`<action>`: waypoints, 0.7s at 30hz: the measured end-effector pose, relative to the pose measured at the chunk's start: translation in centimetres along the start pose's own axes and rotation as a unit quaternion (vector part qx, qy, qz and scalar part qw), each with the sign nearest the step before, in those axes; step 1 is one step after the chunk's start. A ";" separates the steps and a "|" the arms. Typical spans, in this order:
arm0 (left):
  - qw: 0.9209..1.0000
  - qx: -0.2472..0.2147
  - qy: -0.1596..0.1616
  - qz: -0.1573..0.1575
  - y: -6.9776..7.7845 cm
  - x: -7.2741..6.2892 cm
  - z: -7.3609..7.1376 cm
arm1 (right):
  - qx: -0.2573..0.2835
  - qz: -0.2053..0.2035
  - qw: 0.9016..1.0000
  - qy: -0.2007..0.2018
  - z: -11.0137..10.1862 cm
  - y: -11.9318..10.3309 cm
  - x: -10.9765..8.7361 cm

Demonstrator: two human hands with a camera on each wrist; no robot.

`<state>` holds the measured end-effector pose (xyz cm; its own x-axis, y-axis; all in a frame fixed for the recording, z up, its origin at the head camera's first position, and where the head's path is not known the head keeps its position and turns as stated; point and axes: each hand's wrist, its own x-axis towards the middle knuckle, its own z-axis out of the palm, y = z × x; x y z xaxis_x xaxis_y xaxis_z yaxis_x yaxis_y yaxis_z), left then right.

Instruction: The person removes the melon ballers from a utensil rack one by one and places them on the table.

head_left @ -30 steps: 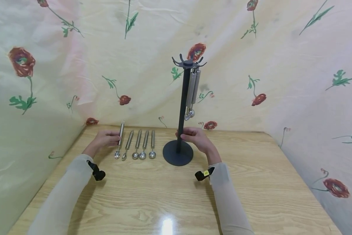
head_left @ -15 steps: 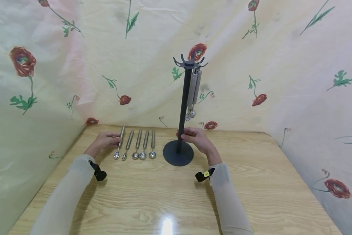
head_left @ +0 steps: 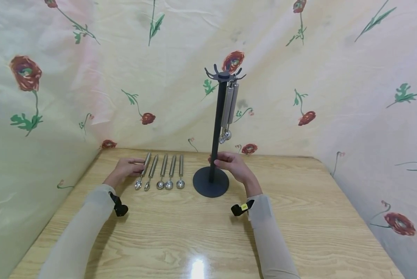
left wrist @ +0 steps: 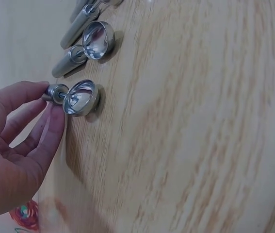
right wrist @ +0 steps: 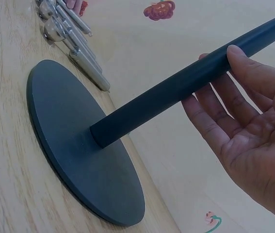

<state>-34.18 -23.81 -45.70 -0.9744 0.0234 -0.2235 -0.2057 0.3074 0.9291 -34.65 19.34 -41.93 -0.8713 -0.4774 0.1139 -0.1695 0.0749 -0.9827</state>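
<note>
Far left, the left hand (head_left: 126, 168) is pinching the handle of the end metal scoop (head_left: 147, 161), bowl toward the person. Hard to tell if that handle is fully down on the wooden table (head_left: 152, 232) or tipped up a bit. Just beside it lies a second scoop (head_left: 152, 168), slightly slanted, then three straighter scoops (head_left: 171, 166) in the same row, bowls also on the near side. Next comes a dark stand (head_left: 217, 128) on a round base, with two hanging scoops (head_left: 227, 104) on the right of its hooked top. The right hand (head_left: 233, 166) has thumb and fingers around the post, low down, well apart from the left.
</note>
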 end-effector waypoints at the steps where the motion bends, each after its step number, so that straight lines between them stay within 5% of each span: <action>1: 1.000 0.004 0.001 -0.002 0.0 0.0 0.1 | 0.001 0.000 1.000 0.000 0.0 0.0 0.0; 21: 0.999 0.028 0.024 -0.013 0.5 -0.2 0.4 | -0.005 0.007 1.000 0.000 -0.1 0.0 0.0</action>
<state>-34.09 -23.24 -45.30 -0.9721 -0.0311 -0.2325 -0.2279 0.3600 0.9047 -34.63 19.41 -41.91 -0.8735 -0.4763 0.1008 -0.1623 0.0896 -0.9827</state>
